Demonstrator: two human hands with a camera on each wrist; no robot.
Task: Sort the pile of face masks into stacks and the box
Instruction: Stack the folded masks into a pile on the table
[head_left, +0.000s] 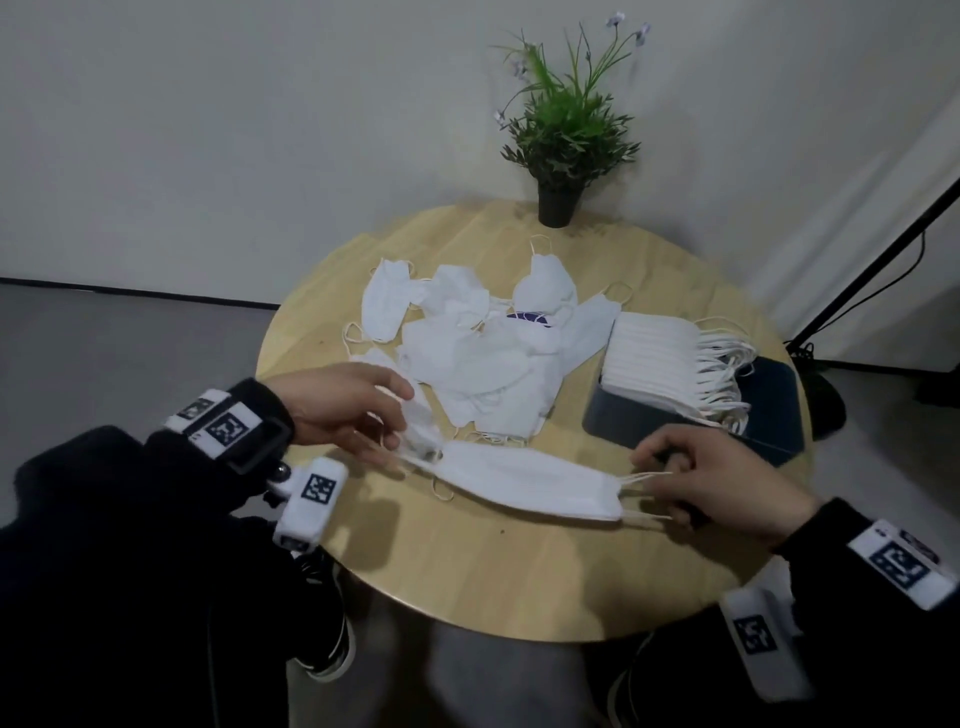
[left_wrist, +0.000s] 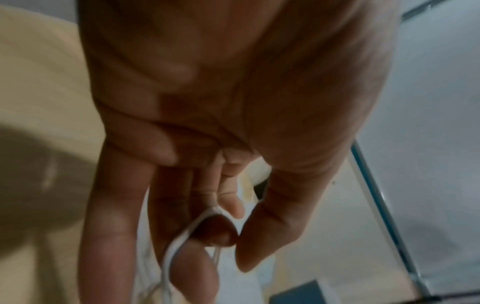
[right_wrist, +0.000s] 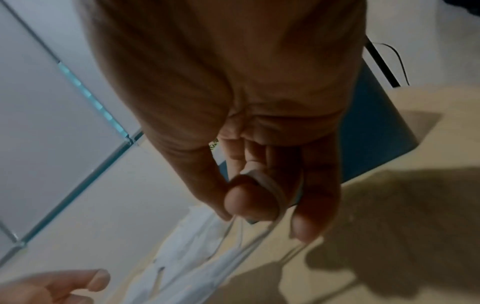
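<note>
A white flat face mask (head_left: 524, 480) hangs stretched between my two hands above the near part of the round wooden table (head_left: 519, 582). My left hand (head_left: 384, 431) holds its left ear loop (left_wrist: 182, 236), hooked over a curled finger. My right hand (head_left: 660, 488) pinches the right ear loop (right_wrist: 270, 185) between thumb and fingers. A loose pile of white masks (head_left: 478, 358) lies mid-table. To the right, a neat stack of flat masks (head_left: 660, 358) sits in a dark blue box (head_left: 774, 415).
A potted green plant (head_left: 563, 140) stands at the table's far edge. A black stand leg (head_left: 878, 270) and cable run down at the right. My shoes and the grey floor (head_left: 130, 338) show beside and below the table.
</note>
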